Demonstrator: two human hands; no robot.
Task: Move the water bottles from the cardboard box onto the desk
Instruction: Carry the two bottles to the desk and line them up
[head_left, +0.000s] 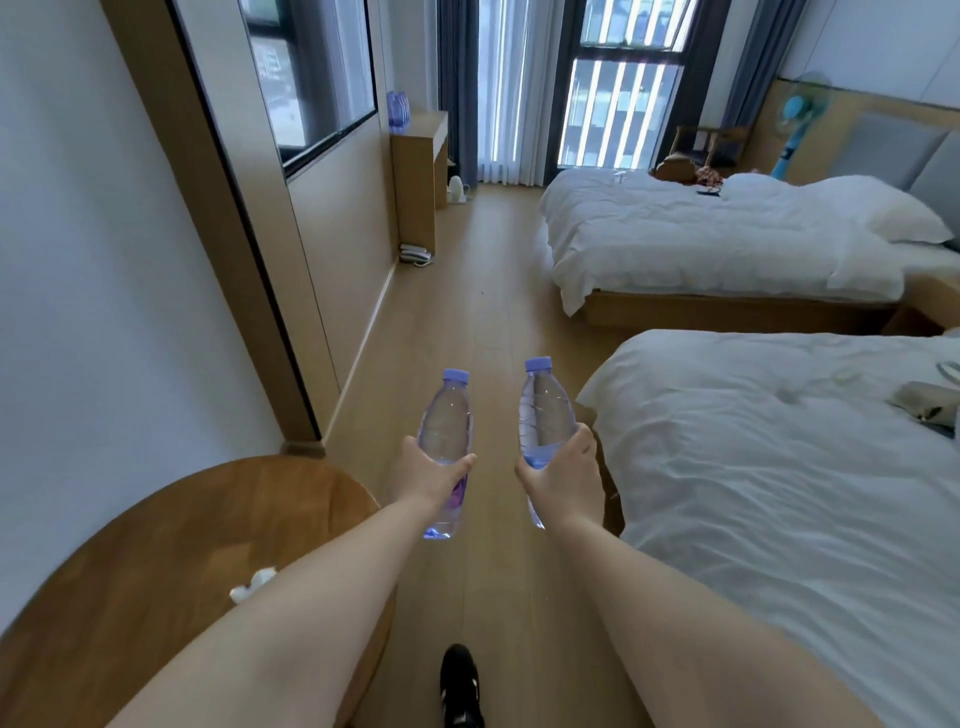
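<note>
My left hand (434, 475) grips a clear water bottle with a blue cap (445, 421) round its middle, held out over the wooden floor. My right hand (563, 478) grips a second, like bottle (543, 410) the same way, a little higher. Both bottles tilt slightly, caps pointing away from me. Far ahead on the left stands the wooden desk (423, 156) against the wall, with several water bottles (397, 109) standing on its near end. The cardboard box is not in view.
A round wooden table (171, 561) sits at my lower left with a small white thing on it. Two white beds (779, 467) line the right side. A floor aisle (467, 312) runs between wall and beds. A telephone (414, 254) lies by the desk's foot.
</note>
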